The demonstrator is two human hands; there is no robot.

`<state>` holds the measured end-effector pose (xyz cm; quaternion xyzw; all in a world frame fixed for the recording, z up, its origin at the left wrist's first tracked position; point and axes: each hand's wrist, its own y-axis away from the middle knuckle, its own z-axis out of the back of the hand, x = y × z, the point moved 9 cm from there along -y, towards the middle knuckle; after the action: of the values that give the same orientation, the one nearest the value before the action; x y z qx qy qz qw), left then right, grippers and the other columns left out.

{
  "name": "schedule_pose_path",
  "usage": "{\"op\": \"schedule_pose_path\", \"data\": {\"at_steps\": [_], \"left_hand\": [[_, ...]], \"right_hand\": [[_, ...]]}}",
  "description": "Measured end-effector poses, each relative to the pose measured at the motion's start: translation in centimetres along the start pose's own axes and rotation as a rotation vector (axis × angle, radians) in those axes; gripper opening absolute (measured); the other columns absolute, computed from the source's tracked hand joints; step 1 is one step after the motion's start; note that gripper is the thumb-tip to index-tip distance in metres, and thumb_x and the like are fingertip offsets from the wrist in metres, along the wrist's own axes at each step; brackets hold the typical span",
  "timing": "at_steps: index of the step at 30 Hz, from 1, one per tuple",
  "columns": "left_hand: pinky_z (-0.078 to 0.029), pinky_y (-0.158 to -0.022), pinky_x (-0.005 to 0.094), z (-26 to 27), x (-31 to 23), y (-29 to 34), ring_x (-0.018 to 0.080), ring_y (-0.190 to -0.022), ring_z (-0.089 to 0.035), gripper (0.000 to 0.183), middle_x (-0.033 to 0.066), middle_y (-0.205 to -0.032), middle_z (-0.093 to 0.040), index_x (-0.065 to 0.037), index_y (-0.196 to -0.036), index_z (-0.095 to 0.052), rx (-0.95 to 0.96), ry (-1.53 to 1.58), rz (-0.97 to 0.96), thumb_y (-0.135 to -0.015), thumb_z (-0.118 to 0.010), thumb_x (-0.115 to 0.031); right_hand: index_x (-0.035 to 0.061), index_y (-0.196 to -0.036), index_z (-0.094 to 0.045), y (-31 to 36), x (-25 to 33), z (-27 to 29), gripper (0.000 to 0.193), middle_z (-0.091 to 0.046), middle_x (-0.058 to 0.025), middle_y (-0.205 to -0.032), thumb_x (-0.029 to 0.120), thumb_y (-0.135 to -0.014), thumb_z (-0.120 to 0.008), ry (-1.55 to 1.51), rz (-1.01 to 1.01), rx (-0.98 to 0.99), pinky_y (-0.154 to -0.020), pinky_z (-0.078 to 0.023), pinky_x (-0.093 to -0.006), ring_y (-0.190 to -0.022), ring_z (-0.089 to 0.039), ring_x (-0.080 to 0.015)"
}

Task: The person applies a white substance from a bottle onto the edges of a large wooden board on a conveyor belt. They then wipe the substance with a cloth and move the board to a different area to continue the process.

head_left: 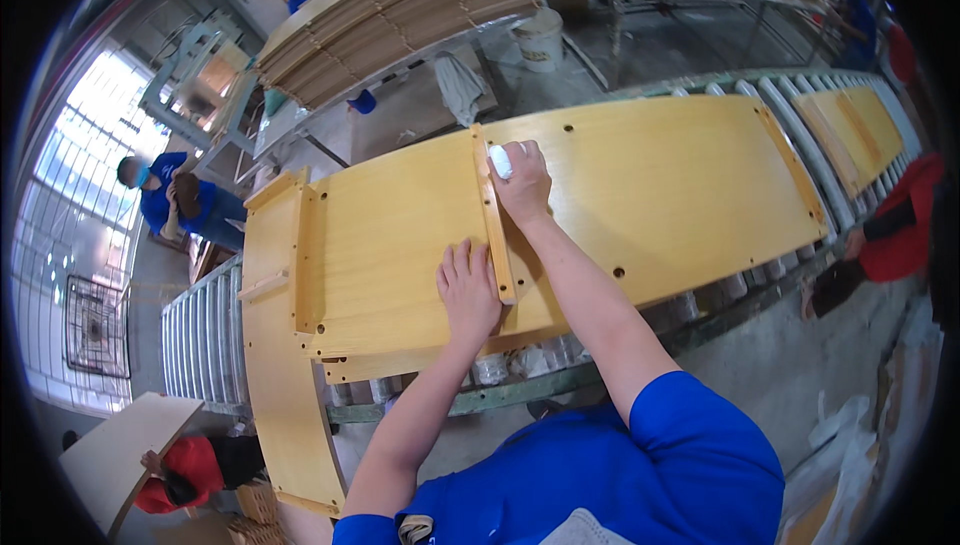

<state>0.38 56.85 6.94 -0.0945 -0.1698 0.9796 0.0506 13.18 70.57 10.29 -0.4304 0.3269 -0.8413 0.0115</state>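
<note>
A large yellow-varnished wooden panel [400, 215] lies in front of me with dark round holes. A narrow wooden strip [488, 207] with small holes stands across its middle. My left hand [469, 295] lies flat on the panel, fingers spread, fingertips beside the strip's near half. At the strip's far half, my right hand [524, 183] is closed, its fingers curled. A small white thing [500, 162] shows at its thumb side, either held or wrapped round the thumb; I cannot tell which. Another wooden strip [303, 260] stands along the panel's left end.
The panel rests on a roller conveyor [205, 335]. Another long panel [290, 415] lies crosswise at left. Stacked boards [400, 20] sit on a table beyond, near a white bucket [540, 40]. People stand at left and right; one in red carries a pale board [130, 445].
</note>
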Motion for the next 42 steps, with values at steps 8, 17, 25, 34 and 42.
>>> {"op": "schedule_pose_path", "data": {"at_steps": [8, 17, 25, 34, 42], "left_hand": [[-0.023, -0.105, 0.0466, -1.0, 0.7, 0.2, 0.0312, -0.129, -0.034, 0.034, 0.0087, -0.133, -0.046, -0.007, -0.123, -0.051, -0.002, 0.007, -0.021, -0.095, -0.039, -0.022], [-0.025, -0.105, 0.0459, -1.8, 1.2, 0.4, 0.0305, -0.128, -0.035, 0.033, 0.0081, -0.132, -0.047, -0.007, -0.12, -0.052, -0.02, 0.085, -0.097, -0.091, -0.045, -0.021], [-0.031, -0.101, 0.0437, -0.7, 1.7, -1.0, 0.0294, -0.123, -0.04, 0.036, 0.0108, -0.127, -0.049, -0.009, -0.121, -0.052, 0.054, 0.093, -0.263, -0.088, -0.049, -0.025], [-0.03, -0.103, 0.0441, 0.2, 0.6, -1.6, 0.0309, -0.122, -0.041, 0.036, 0.0127, -0.125, -0.051, -0.009, -0.12, -0.053, 0.022, 0.057, -0.25, -0.087, -0.05, -0.024], [-0.028, -0.105, 0.0433, 0.6, 0.9, -1.9, 0.0299, -0.125, -0.037, 0.038, 0.011, -0.129, -0.047, -0.007, -0.12, -0.053, 0.084, 0.073, -0.189, -0.084, -0.053, -0.02]], "right_hand": [[0.0135, -0.094, -0.058, 9.1, 3.0, 6.3, 0.028, -0.052, -0.0093, -0.095, 0.017, -0.069, -0.07, 0.025, 0.08, 0.029, -0.068, -0.049, -0.0408, -0.09, -0.055, -0.0292], [0.0127, -0.095, -0.058, 16.5, 5.0, 12.3, 0.028, -0.052, -0.0081, -0.094, 0.014, -0.07, -0.07, -0.045, 0.12, 0.055, -0.066, -0.049, -0.0399, -0.088, -0.056, -0.029], [0.0039, -0.118, -0.053, 15.0, -2.8, 9.9, 0.037, -0.058, -0.0057, -0.1, 0.012, -0.084, -0.065, -1.216, -0.71, -0.014, -0.076, -0.048, -0.027, -0.09, -0.058, -0.0125], [0.0023, -0.105, -0.06, 1.3, -6.8, 3.0, 0.029, -0.065, -0.0068, -0.088, 0.018, -0.081, -0.068, -0.746, -0.374, -0.125, -0.071, -0.048, -0.0282, -0.079, -0.06, -0.0137], [0.0053, -0.105, -0.06, -3.5, -7.1, -3.0, 0.039, -0.063, -0.0156, -0.1, 0.034, -0.079, -0.067, -0.339, -0.284, -0.041, -0.08, -0.047, -0.0401, -0.093, -0.061, -0.0326]]}}
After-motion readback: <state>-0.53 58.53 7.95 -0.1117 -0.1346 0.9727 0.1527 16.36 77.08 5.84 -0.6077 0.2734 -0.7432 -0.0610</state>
